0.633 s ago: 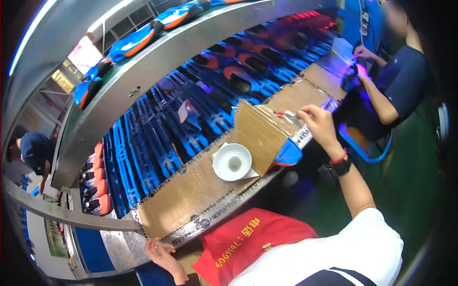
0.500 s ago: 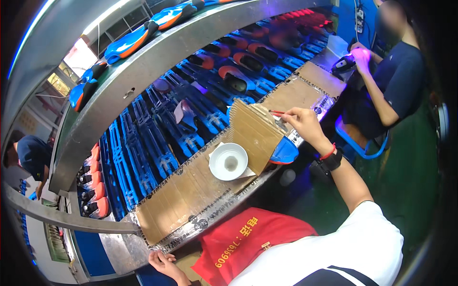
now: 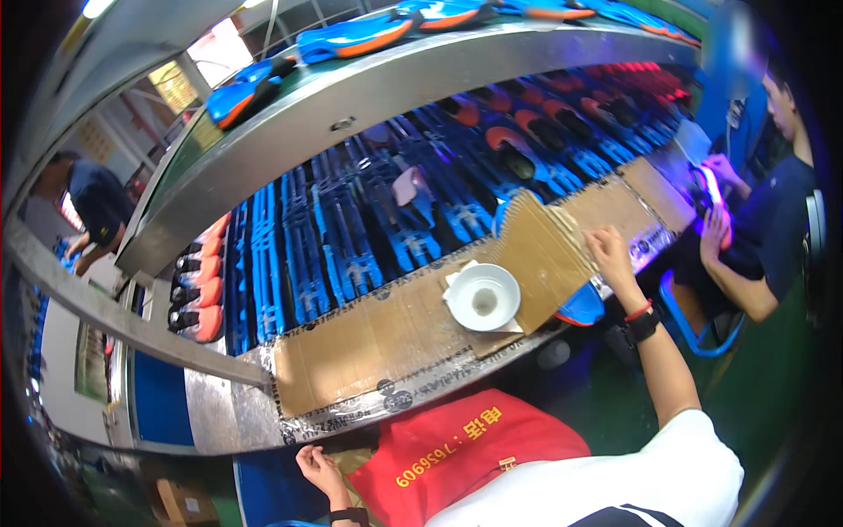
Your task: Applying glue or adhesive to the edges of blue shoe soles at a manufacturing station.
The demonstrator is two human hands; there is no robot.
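My right hand [image 3: 611,260] is raised at the right edge of a folded cardboard flap [image 3: 546,263]. Its fingers are closed, and whatever is in them cannot be made out. Left of the flap, a white bowl [image 3: 481,299] with a little greyish matter at its bottom sits on a paper-like sheet. A blue shell-like part [image 3: 581,306] sticks out from under the flap. Low by the bench's front edge, my left hand [image 3: 320,472] hangs with loosely curled, slightly parted fingers and nothing visible in it, beside my red apron [image 3: 479,439].
Cardboard [image 3: 351,369] under clear film covers the bench front. Behind lie rows of blue parts [image 3: 351,237]. Blue and orange parts [image 3: 351,39] line a raised metal shelf [image 3: 421,88]. A metal bar [image 3: 132,312] crosses at left. One co-worker [image 3: 762,211] sits right; another [image 3: 92,202] stands left.
The view has swung left, so the bench appears further right. The thin red stick seen in my right fingers no longer shows. The right co-worker's hands have shifted around a lit piece.
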